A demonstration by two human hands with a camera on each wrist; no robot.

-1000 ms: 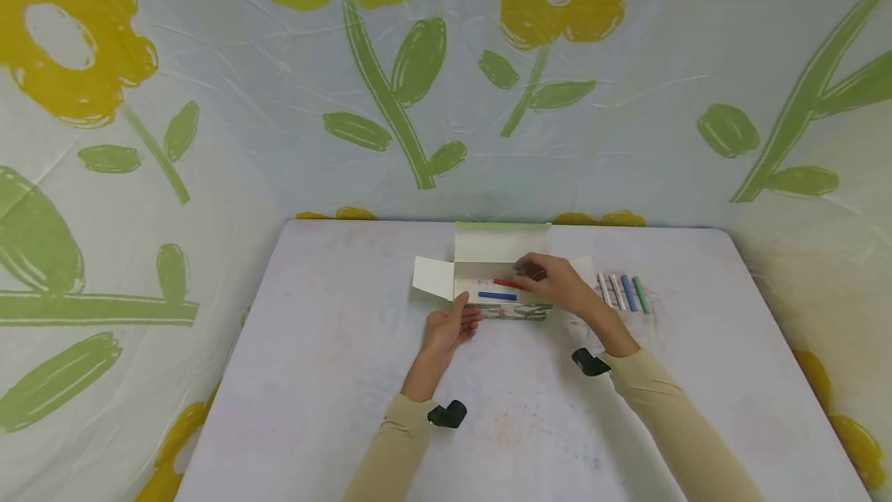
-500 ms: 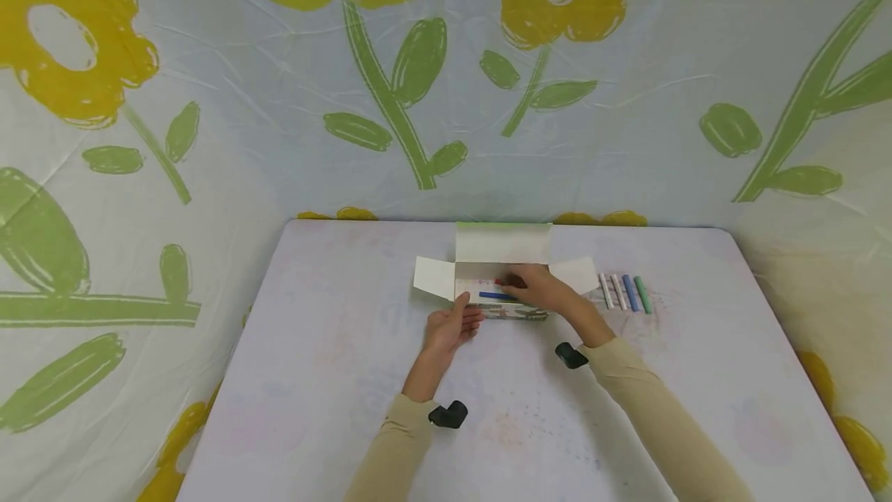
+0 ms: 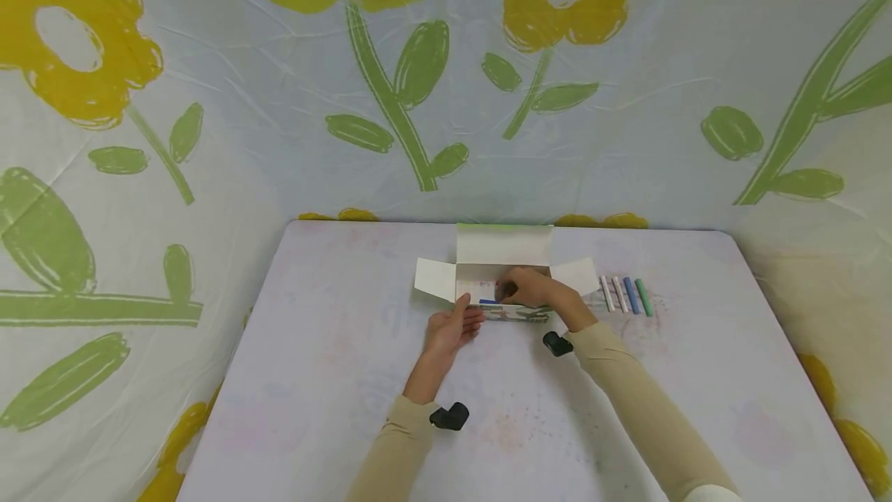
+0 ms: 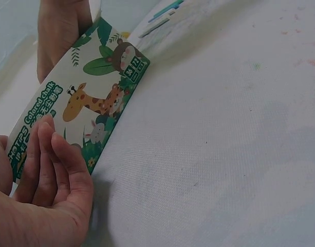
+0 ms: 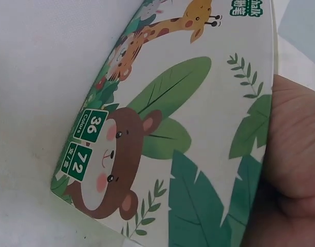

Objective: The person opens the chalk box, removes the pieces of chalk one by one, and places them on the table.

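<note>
At the front left corner of the one chalk box (image 3: 516,314), the left hand (image 3: 449,329) holds the cardboard between thumb and fingers. The right hand (image 3: 535,287) dips inside — fingertips hidden, so I cannot tell whether they grip anything. One blue stick (image 3: 487,301) shows within; three flaps (image 3: 503,245) spread open. Rightward on the table (image 3: 334,347) lie four more — two white chalks (image 3: 608,294), one blue chalk (image 3: 631,296), one green chalk (image 3: 644,298).

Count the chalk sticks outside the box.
4, in a row on the table, right of the box: first white stick, second white stick, blue stick, green stick. Any behind the box would be hidden.
</note>
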